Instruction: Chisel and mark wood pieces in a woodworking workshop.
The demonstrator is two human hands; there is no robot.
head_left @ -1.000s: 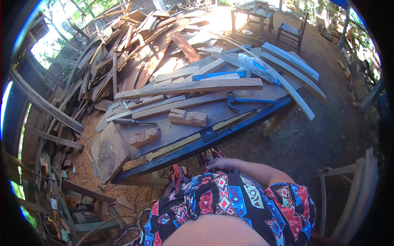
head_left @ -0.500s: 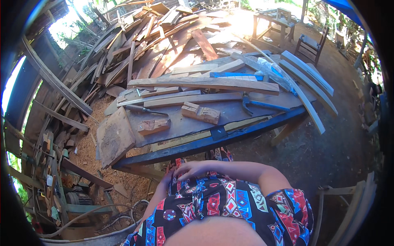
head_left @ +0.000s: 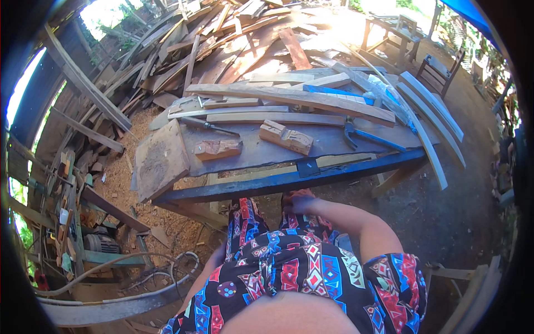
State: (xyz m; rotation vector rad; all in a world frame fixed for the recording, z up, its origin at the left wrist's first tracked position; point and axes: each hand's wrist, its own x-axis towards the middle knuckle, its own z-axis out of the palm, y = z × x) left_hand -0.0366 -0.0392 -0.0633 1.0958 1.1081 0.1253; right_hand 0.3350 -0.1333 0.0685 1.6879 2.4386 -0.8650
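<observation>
A person's right hand (head_left: 297,203) rests blurred at the patterned shorts (head_left: 289,261), grip unclear, below a bench (head_left: 267,186) where 2 carved blocks (head_left: 286,137) lie lengthwise left-right.

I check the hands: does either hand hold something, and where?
Nothing seen held: the right hand rests blurred near the patterned shorts; the left hand is hidden.

The right hand (head_left: 303,203) is motion-blurred; the patterned clothing (head_left: 289,267) hides the left hand.
</observation>
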